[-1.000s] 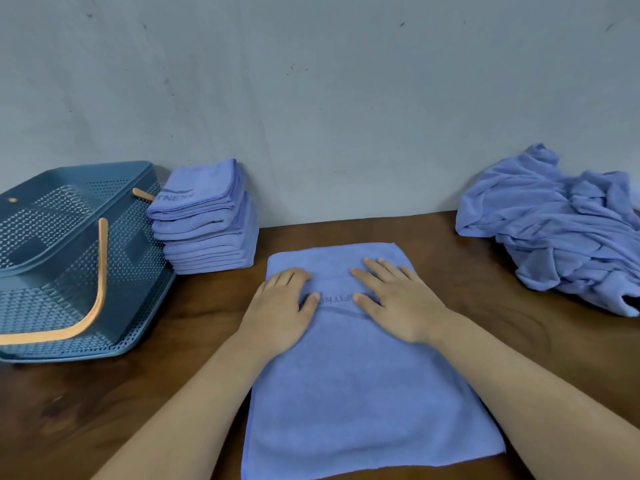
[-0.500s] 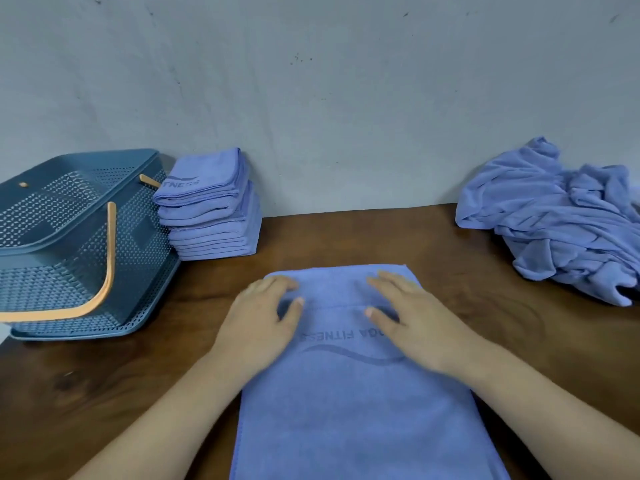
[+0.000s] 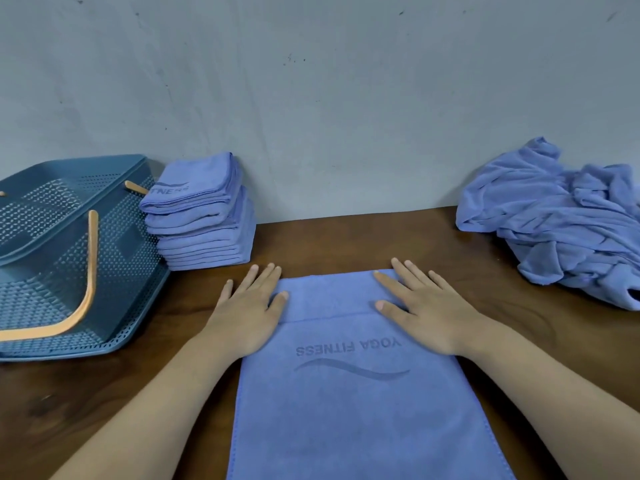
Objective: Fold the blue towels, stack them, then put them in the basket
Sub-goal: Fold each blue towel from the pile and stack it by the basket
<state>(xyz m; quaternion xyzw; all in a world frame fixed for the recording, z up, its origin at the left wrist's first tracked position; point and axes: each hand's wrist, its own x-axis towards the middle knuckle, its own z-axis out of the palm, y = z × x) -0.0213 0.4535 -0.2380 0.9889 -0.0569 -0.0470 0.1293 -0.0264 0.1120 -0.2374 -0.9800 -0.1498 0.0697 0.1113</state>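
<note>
A blue towel [image 3: 353, 403] printed "YOGA FITNESS" lies flat on the wooden table [image 3: 346, 237] in front of me, folded lengthwise. My left hand [image 3: 247, 308] lies flat at the towel's far left corner, fingers straight, partly on the table. My right hand [image 3: 420, 306] presses flat on the far right corner, fingers spread. A stack of folded blue towels [image 3: 201, 216] stands at the back left against the wall. The blue perforated basket [image 3: 131, 244] with an orange handle sits to the left of the stack.
A heap of unfolded blue towels [image 3: 561, 220] lies at the back right of the table. A grey wall [image 3: 311, 98] closes off the table's far edge. Bare wood shows between the flat towel and the heap.
Both hands slid apart from the middle of the towel out to its far corners, uncovering the printed logo. The view has shifted so the towel reaches further toward me.
</note>
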